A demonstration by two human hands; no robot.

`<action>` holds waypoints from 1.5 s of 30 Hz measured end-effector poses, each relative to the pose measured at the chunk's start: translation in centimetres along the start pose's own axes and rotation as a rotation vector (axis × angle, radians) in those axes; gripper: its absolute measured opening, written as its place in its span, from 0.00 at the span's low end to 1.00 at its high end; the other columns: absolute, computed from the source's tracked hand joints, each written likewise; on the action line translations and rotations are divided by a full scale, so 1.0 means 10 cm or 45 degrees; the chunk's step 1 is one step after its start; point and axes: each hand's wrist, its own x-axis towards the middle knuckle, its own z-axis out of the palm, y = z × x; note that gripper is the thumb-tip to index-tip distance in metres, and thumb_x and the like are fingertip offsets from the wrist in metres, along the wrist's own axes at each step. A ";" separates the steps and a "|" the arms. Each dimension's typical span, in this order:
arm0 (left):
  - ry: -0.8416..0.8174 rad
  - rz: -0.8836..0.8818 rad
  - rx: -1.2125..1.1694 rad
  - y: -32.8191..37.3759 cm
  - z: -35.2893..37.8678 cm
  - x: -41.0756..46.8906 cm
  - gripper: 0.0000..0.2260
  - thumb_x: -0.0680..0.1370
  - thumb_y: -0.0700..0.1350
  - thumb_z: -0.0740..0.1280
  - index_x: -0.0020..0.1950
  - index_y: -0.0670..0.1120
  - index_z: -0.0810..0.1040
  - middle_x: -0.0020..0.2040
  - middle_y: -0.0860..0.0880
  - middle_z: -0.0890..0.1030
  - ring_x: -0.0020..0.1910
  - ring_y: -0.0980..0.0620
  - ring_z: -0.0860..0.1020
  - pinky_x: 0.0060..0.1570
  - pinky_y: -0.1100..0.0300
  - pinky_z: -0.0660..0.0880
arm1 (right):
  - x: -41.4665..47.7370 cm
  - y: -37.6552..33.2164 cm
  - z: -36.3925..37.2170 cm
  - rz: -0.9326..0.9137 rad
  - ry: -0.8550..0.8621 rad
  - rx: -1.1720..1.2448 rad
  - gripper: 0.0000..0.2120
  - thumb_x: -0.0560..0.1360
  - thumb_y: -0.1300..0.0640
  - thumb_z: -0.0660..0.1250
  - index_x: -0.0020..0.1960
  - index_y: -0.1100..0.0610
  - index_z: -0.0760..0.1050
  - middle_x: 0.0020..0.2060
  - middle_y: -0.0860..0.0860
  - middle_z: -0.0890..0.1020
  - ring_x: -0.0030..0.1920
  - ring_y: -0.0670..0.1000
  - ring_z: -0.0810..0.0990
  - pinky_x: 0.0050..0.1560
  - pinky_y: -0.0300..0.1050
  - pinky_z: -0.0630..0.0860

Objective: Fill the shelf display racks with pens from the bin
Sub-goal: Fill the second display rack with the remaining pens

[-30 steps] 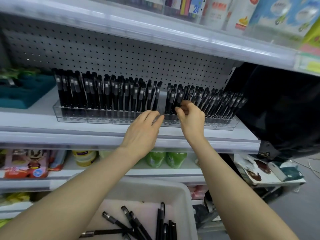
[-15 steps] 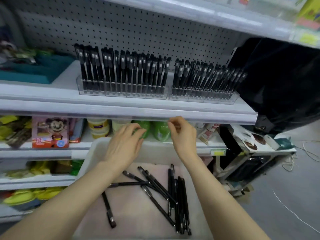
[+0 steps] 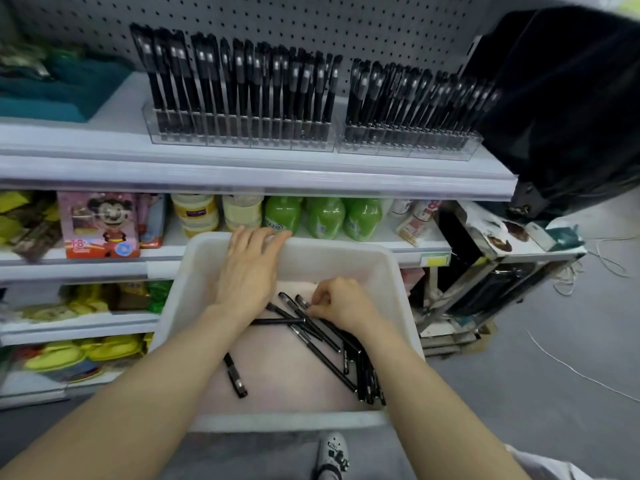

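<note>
Both hands are down off the shelf lip and inside the bin now, and the view has tipped down with them.

Target pen is on top of the loose pile in the bin's right half, toward the far edge. Its long axis runs far-left to near-right, with the far-left end exposed. My right hand sits on that end, fingertips curled and pinching it. The rest of the barrel goes under my palm, so I can't see how much is free.

Other pens cross beneath it on roughly the same diagonal, so lifting it may drag a neighbour.

My left hand is flat with straight fingers and holds nothing. Its tips are over the bin's far edge; can't tell if they touch. It's farther from the pile. One stray pen lies alone near the bin's left edge, beside my left forearm.

Racks are up past the bin's far edge on the shelf: left rack and right rack. The right rack is on the right hand's side. Both look packed, and I can't pick out a free slot from here. The pen has to go from flat diagonal to near upright.
</note>
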 end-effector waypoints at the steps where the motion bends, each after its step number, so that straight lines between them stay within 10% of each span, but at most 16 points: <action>1: -0.003 -0.009 0.001 0.01 0.00 0.00 0.25 0.72 0.35 0.68 0.69 0.45 0.73 0.58 0.42 0.75 0.59 0.40 0.72 0.71 0.43 0.60 | 0.00 -0.01 0.01 0.000 -0.006 -0.006 0.09 0.68 0.48 0.76 0.44 0.51 0.81 0.43 0.51 0.84 0.47 0.54 0.80 0.50 0.46 0.77; 9: 0.023 -0.012 -0.014 0.02 -0.02 -0.01 0.25 0.72 0.33 0.67 0.69 0.45 0.73 0.57 0.43 0.75 0.58 0.41 0.71 0.71 0.43 0.60 | 0.03 -0.01 0.02 -0.038 -0.009 -0.056 0.06 0.69 0.50 0.75 0.43 0.50 0.80 0.44 0.51 0.84 0.48 0.55 0.80 0.49 0.43 0.75; 17: -0.040 -0.010 0.044 -0.02 -0.06 0.07 0.24 0.73 0.38 0.66 0.69 0.48 0.74 0.55 0.46 0.78 0.55 0.44 0.73 0.63 0.49 0.65 | -0.01 -0.11 -0.63 -0.119 0.025 0.611 0.07 0.72 0.57 0.75 0.44 0.49 0.78 0.38 0.53 0.84 0.36 0.45 0.78 0.37 0.38 0.74; 24: -0.084 -0.029 0.101 0.12 -0.27 0.47 0.09 0.77 0.44 0.69 0.56 0.46 0.81 0.49 0.46 0.81 0.47 0.43 0.79 0.41 0.50 0.79 | 0.15 -0.03 -1.72 -0.233 0.452 0.705 0.05 0.74 0.55 0.73 0.45 0.56 0.80 0.39 0.57 0.84 0.37 0.52 0.81 0.39 0.49 0.77; 32: 0.089 0.135 0.111 0.48 -0.49 1.54 0.18 0.73 0.37 0.72 0.62 0.42 0.78 0.61 0.43 0.78 0.59 0.42 0.75 0.50 0.49 0.78 | 0.63 0.07 -2.50 -0.244 0.998 0.744 0.06 0.76 0.54 0.69 0.45 0.57 0.78 0.33 0.52 0.84 0.35 0.51 0.83 0.37 0.45 0.80; 45: 0.104 0.137 0.267 0.53 -0.08 2.12 0.29 0.68 0.37 0.75 0.68 0.40 0.74 0.62 0.43 0.76 0.61 0.43 0.72 0.62 0.50 0.72 | 1.30 -0.07 -2.71 -0.368 1.159 0.683 0.08 0.78 0.53 0.68 0.55 0.55 0.78 0.38 0.45 0.82 0.41 0.48 0.82 0.46 0.52 0.81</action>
